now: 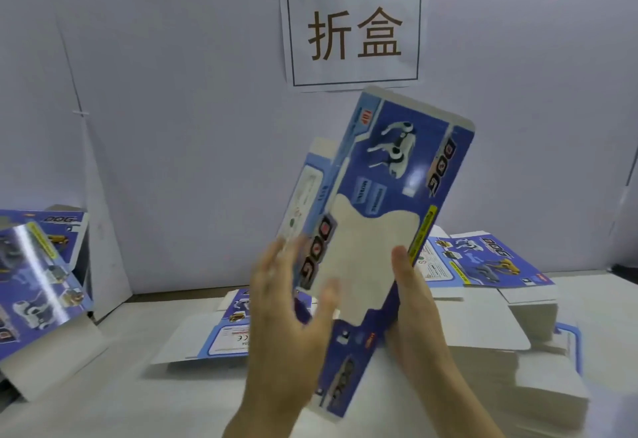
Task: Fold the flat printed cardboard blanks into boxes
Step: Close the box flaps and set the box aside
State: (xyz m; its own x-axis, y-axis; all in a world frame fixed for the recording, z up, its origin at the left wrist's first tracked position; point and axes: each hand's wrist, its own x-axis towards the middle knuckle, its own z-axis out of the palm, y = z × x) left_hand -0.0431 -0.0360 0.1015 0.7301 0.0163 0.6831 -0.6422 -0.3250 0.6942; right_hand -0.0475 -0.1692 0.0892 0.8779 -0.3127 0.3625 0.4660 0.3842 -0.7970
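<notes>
I hold a blue printed cardboard blank point(386, 175) with a white dog picture and "DOG" lettering up in front of me, tilted to the right, its top near the wall sign. My right hand point(416, 313) grips its lower right edge with the thumb on the pale window area. Blurred by motion, my left hand point(286, 313) lies with spread fingers against the blank's lower left side panel. A side panel on the left is partly folded back.
A stack of flat blanks point(483, 261) lies at the right on a white table point(138, 403), with another blank point(221, 334) flat behind my hands. Folded boxes point(38, 272) lean at the left. A paper sign point(354, 32) hangs on the grey wall.
</notes>
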